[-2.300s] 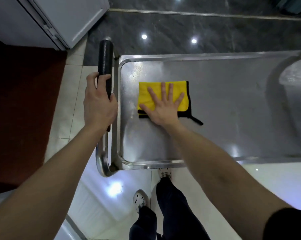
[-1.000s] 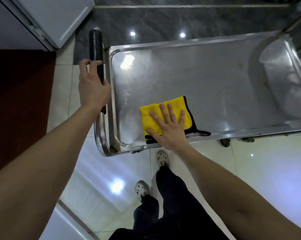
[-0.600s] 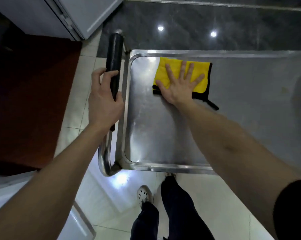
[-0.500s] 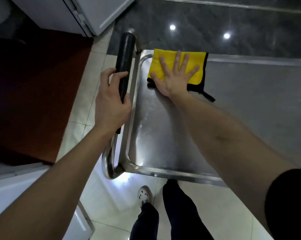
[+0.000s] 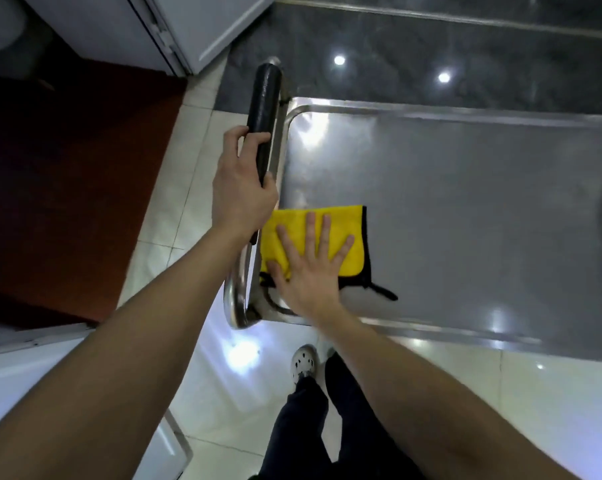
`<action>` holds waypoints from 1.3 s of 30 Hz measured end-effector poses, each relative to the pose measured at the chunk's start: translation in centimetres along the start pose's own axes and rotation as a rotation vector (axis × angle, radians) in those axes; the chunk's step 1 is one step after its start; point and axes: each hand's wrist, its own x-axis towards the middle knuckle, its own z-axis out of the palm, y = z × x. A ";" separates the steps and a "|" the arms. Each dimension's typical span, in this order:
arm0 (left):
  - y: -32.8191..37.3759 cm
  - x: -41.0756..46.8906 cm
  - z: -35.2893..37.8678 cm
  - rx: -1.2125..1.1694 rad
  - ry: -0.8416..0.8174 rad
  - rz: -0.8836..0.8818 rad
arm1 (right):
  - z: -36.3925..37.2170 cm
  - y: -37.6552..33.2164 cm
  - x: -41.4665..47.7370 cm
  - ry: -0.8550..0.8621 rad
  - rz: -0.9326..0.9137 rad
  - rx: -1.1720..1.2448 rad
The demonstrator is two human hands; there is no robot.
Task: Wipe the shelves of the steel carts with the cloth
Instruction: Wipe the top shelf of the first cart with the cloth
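You have one steel cart [image 5: 500, 341] in front of you, with one shelf [image 5: 466, 209] in view, one cloth [image 5: 348, 237] on it, and one push handle [image 5: 235, 299] at the shelf's left end. The handle carries one black grip [image 5: 266, 98]. Both your hands are in view, and both forearms are bare.

Your left hand [image 5: 239, 192] is wrapped round the lower part of the black grip. Its fingers [image 5: 256, 138] curl over the top of the grip and the thumb closes underneath. The arm reaches in from the lower left.

Your right hand [image 5: 310, 275] lies palm down on the cloth. Its fingers [image 5: 310, 237] are straight and spread apart, pointing toward the far edge of the shelf, and the thumb is out toward the left rim. The wrist crosses the shelf's near edge.

The shelf is a shallow steel tray with a raised rim all round what shows of it. The cloth lies in it at the near left corner, up against the left rim and close to the near edge. It is yellow and folded flat, with black edging and a short black tab sticking out to the right.

Below the cart you can see pale floor tiles [image 5: 175, 140], a dark red carpet [image 5: 67, 188] to the left, a white cabinet [image 5: 188, 26] at the top left, and your dark trousers [image 5: 303, 420] with one pale shoe [image 5: 303, 363] showing plainly.
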 end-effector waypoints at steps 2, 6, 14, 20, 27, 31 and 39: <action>0.2 0.0 -0.1 0.009 -0.007 0.008 | 0.0 -1.1 -4.4 -0.008 -0.041 -0.015; 0.5 -0.2 -0.3 0.045 -0.015 0.012 | -2.1 0.5 -5.9 -0.088 -0.083 -0.054; 1.1 -0.2 -0.4 0.225 -0.026 0.023 | -9.7 15.5 -10.5 -0.256 0.368 -0.193; 3.8 -0.3 1.5 0.761 -0.262 0.446 | -10.7 17.0 -10.8 -0.261 0.385 -0.210; 10.6 -1.2 9.3 0.658 -0.733 0.200 | -8.7 18.6 -10.6 -0.115 0.314 -0.173; 10.7 -1.5 11.4 0.691 -0.765 0.137 | -9.1 21.4 -5.4 -0.070 0.262 -0.145; 10.9 -1.6 12.8 0.686 -0.748 0.007 | -10.3 27.3 18.3 -0.091 0.247 -0.099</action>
